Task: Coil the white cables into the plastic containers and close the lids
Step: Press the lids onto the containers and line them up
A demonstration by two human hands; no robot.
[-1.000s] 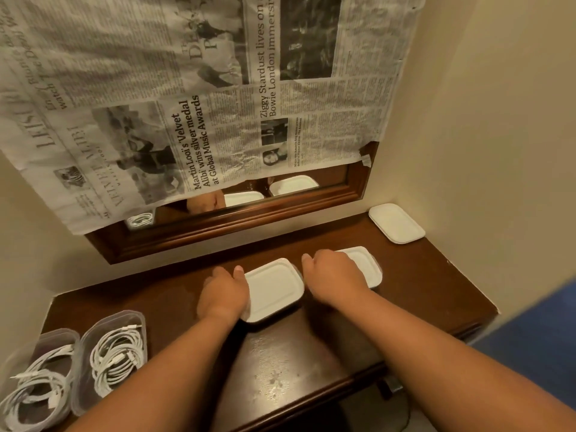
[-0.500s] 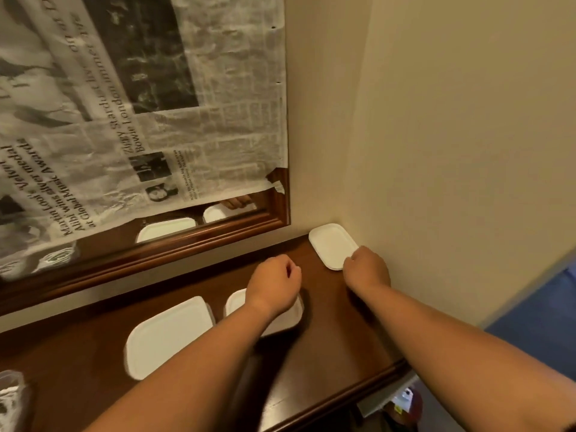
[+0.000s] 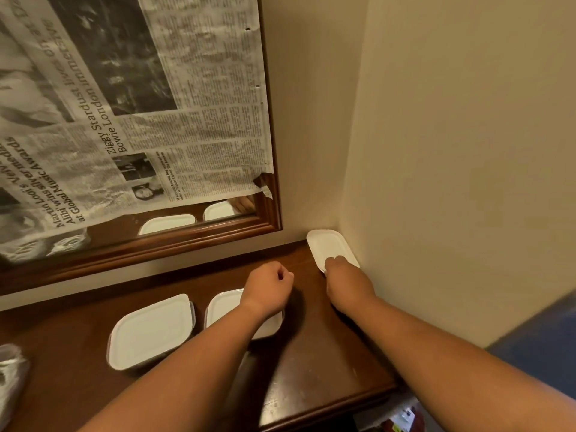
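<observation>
A loose white lid (image 3: 325, 244) lies flat in the far right corner of the dark wooden table (image 3: 311, 369), against the wall. My right hand (image 3: 347, 280) reaches onto its near edge, with the fingers curled over the rim. My left hand (image 3: 269, 286) hovers loosely curled and holds nothing, above the far end of a closed container with a white lid (image 3: 226, 307). A second closed container (image 3: 149, 330) stands just left of it. At the left frame edge an open clear container with white cable (image 3: 11, 369) is partly in view.
A wood-framed mirror (image 3: 187, 238) covered with newspaper (image 3: 140, 120) hangs behind the table and reflects the lids. Beige walls close in the back and right side. The table's front edge runs at the lower right, with blue floor (image 3: 536, 353) beyond.
My right hand has moved forward from beside the corner lid onto its near edge. My left hand stays about where it was. The view has turned to the right, towards the corner.
</observation>
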